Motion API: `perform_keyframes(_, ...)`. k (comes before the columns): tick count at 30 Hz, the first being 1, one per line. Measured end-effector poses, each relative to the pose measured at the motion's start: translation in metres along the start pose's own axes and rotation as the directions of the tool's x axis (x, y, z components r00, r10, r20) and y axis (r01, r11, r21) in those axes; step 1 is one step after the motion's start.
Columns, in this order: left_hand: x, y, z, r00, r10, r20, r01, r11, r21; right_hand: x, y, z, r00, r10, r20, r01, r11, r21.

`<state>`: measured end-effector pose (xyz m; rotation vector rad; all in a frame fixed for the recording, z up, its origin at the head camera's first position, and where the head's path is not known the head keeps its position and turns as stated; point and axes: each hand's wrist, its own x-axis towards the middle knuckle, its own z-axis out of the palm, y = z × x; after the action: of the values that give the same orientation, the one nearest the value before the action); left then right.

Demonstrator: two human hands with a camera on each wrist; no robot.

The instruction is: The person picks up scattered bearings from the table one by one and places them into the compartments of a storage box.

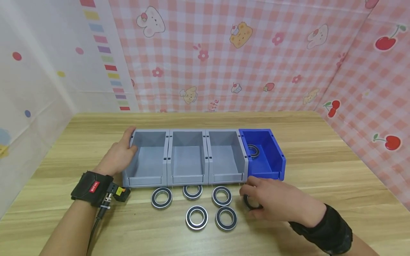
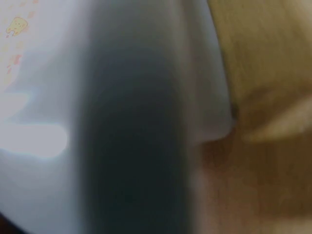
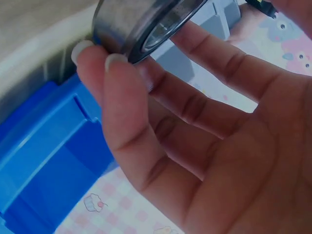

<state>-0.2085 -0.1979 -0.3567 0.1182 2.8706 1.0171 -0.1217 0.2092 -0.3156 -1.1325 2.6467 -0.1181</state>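
Observation:
My right hand (image 1: 278, 201) holds a ball bearing (image 1: 251, 202) by its edge, just in front of the blue bin (image 1: 261, 160). In the right wrist view the fingers (image 3: 129, 117) curl against the rim of that bearing (image 3: 131, 24). My left hand (image 1: 116, 156) grips the left side wall of the leftmost grey bin (image 1: 145, 181), thumb inside. Another bearing (image 1: 253, 151) leans against the left wall inside the blue bin. The left wrist view is mostly blocked by a blurred dark shape.
In front of the bins lie several bearings, among them one bearing (image 1: 161, 198) at the left and one bearing (image 1: 226, 218) nearer me. Two more grey bins, a middle bin (image 1: 188, 179) and a right-hand bin (image 1: 227, 177), join the row. Patterned cloth (image 1: 224, 71) hangs behind the wooden table (image 1: 128, 231).

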Motion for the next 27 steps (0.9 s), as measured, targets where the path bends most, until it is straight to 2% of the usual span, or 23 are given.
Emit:
perform_keyframes(5,0.000,0.000,0.001,1.000,-0.003,0.001,0.003,1.000,0.001,0.000,0.000,-0.008,1.000,0.009,-0.006,-0.009,1.000,0.006)
perform_keyframes(13,0.002,-0.001,0.001,1.000,-0.004,0.010,0.004,1.000,-0.006,-0.007,0.007,-0.026,0.995,0.051,-0.088,-0.047,0.998,0.040)
perform_keyframes(20,0.001,-0.001,0.000,1.000,-0.006,0.006,0.006,1.000,-0.005,-0.007,0.012,-0.033,0.989,0.051,-0.136,-0.052,0.999,0.002)
perform_keyframes(27,0.001,-0.002,0.001,1.000,-0.007,0.008,0.007,1.000,0.000,-0.008,0.019,-0.042,0.979,0.107,-0.176,-0.106,0.994,0.019)
